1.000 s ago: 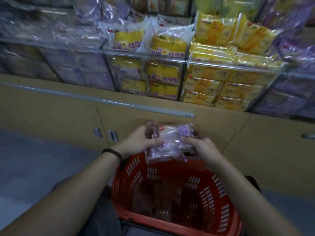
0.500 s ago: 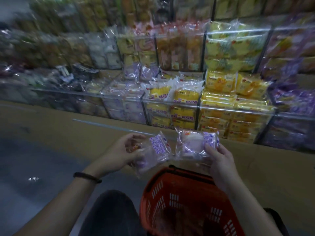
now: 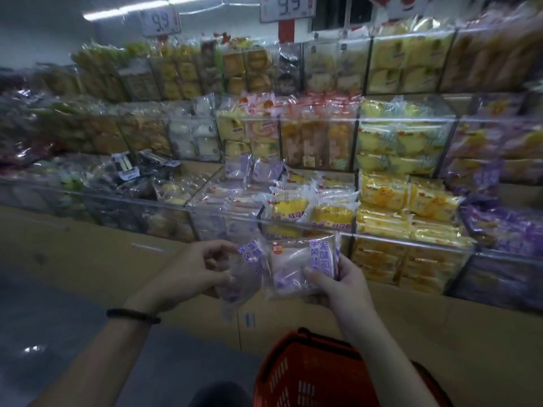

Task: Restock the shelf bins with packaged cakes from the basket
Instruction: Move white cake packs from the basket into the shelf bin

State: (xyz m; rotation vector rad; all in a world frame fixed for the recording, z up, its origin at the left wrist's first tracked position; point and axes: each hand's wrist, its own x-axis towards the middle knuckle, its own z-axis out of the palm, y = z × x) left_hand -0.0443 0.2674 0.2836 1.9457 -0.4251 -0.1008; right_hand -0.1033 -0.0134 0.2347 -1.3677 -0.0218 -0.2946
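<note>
My left hand [image 3: 192, 270] grips a clear purple-printed cake pack [image 3: 245, 274], held tilted in front of the shelf. My right hand [image 3: 340, 279] grips a second purple cake pack [image 3: 296, 264] beside it; the two packs touch edge to edge. Both are held just below the front wall of the low clear shelf bins [image 3: 223, 214]. The red plastic basket [image 3: 311, 374] sits at the bottom of view under my right forearm, its inside hidden. A bin holding similar purple-white packs [image 3: 232, 198] lies straight behind the left-hand pack.
Yellow toast packs [image 3: 311, 211] fill the bin at centre, with yellow cake packs [image 3: 408, 201] and purple packs [image 3: 505, 227] to the right. Higher tiers hold several more bagged cakes. A tan cabinet base [image 3: 411, 324] runs under the bins. Grey floor [image 3: 58, 318] lies on the left.
The single bundle lifted from the basket has been split into one pack per hand. Both hands rose toward the bins, and the view tilted up so the basket dropped low in frame.
</note>
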